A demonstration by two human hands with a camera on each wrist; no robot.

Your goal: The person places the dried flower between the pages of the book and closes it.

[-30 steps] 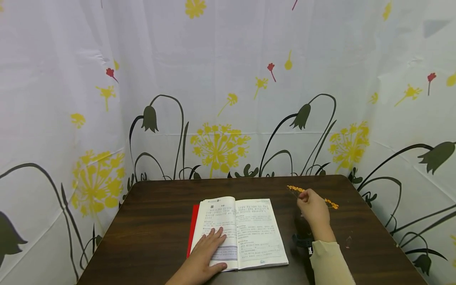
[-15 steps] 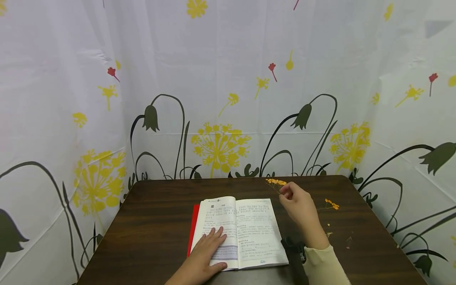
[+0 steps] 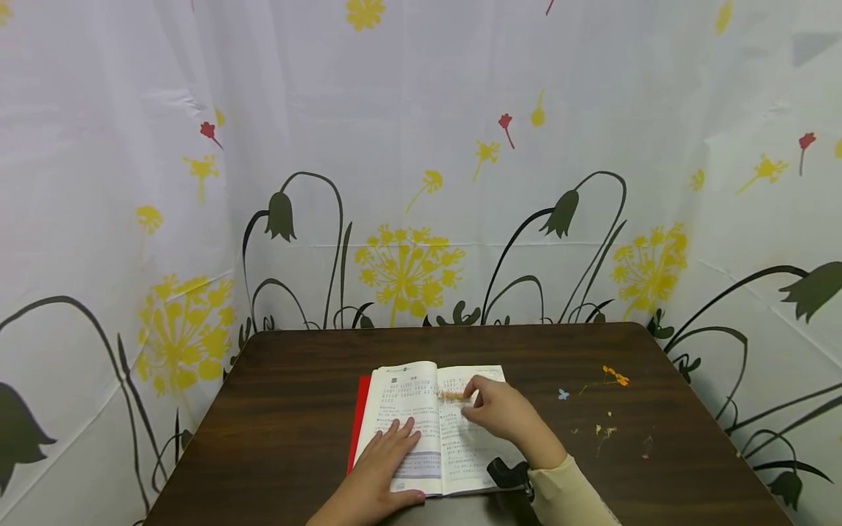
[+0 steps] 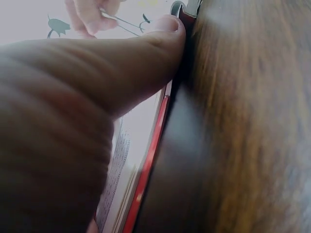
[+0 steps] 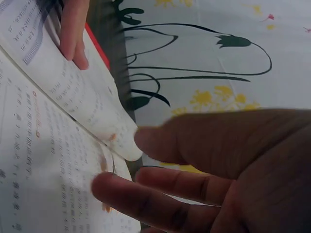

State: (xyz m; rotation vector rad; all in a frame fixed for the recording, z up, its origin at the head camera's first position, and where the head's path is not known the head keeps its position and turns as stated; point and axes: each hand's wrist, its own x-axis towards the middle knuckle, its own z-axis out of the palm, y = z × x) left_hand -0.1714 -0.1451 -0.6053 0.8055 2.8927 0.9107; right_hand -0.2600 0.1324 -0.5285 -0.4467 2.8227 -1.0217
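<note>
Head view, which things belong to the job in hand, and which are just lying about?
Seemingly part of the job:
open white-paged book with a red edge, under the left hand
small orange flower sprig over its right page, near the right hand

Seemingly just lying on the dark brown wooden table:
thin-stemmed orange flower sprig
small light-blue flower
pale yellow plant scraps

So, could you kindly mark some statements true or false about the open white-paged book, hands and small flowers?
1. The left hand rests on the book. True.
2. The book is shut. False: it lies open.
3. The right hand is over the book's right page. True.
4. A small pale-blue flower lies on the dark brown wooden table. True.
5. The table bears no orange flower. False: an orange flower sprig lies right of the book.
</note>
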